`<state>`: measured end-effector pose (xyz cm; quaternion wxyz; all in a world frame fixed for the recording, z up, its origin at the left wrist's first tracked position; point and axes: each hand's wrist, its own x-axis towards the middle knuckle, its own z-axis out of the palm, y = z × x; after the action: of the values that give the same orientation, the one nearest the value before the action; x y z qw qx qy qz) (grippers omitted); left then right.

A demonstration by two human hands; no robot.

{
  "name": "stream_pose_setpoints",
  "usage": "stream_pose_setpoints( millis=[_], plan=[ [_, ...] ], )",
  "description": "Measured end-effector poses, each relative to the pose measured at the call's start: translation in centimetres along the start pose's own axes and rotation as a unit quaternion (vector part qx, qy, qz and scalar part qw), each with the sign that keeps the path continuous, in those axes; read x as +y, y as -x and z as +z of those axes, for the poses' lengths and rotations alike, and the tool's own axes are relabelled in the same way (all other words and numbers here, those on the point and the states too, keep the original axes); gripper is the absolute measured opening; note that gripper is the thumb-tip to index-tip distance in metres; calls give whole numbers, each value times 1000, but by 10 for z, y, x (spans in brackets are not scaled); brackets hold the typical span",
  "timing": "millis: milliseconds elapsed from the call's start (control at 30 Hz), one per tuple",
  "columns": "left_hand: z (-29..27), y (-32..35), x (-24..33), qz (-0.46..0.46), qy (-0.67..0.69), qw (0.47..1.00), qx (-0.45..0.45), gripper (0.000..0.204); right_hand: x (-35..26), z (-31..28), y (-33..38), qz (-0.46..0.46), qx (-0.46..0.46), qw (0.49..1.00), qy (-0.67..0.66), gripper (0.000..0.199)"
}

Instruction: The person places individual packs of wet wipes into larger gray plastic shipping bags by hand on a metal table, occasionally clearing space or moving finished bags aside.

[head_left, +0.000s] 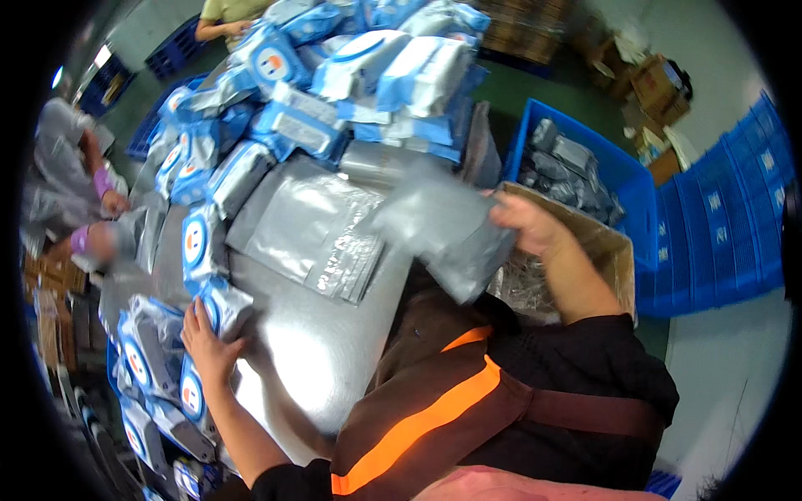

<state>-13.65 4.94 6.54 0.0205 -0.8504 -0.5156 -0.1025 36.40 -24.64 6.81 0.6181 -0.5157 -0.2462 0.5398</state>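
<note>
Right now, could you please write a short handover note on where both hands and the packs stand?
Left hand: resting flat on a blue-and-white pack at the near left of the steel table.
Right hand: gripping a filled grey mailer bag, held over the cardboard box.
Empty grey mailers lie stacked mid-table; more blue-and-white packs are heaped behind.
Done: bagged parcels already sit in the blue crate.
Left: a large heap of packs is unbagged.

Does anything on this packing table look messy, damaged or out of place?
Nothing looks damaged or spilled. The blue-and-white wipe packs are heaped loosely at all angles, some slumped by the left hand. The right hand holds a grey plastic mailer bag.
</note>
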Motion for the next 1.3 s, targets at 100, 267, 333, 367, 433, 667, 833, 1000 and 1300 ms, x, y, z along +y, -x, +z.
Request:
stream_pose_setpoints(
  millis=[100, 267, 333, 367, 433, 667, 833, 1000, 1300],
  plan=[
    [14, -1, 9, 77, 74, 992, 73, 88, -27, -95, 45, -59, 158, 986, -8, 55],
    [-3, 8, 70, 206, 36, 974, 88, 87, -32, -100, 38, -216, 551, 434, 680, 71],
    [-31, 15, 123, 236, 50, 968, 75, 83, -30, -1, 7, -283, 295, 802, 436, 78],
    [-41, 16, 142, 265, 50, 959, 83, 83, -16, 48, -6, -308, 135, 854, 397, 87],
    [-56, 7, 178, 317, 76, 941, 90, 77, -10, 131, -12, -375, -24, 759, 532, 103],
    [-10, -56, 207, 213, 290, 909, 211, 81, 8, 140, -91, -312, 69, 789, 525, 93],
    [82, -56, 186, 137, 251, 958, 27, 23, 38, 110, -95, -248, 110, 685, 676, 98],
    [91, -81, 180, 100, 211, 972, -4, 17, 9, 98, -105, -192, 30, 896, 399, 73],
    [89, -72, 172, 17, 364, 912, 189, 14, 14, 118, -94, -306, -46, 705, 638, 69]
  ],
)
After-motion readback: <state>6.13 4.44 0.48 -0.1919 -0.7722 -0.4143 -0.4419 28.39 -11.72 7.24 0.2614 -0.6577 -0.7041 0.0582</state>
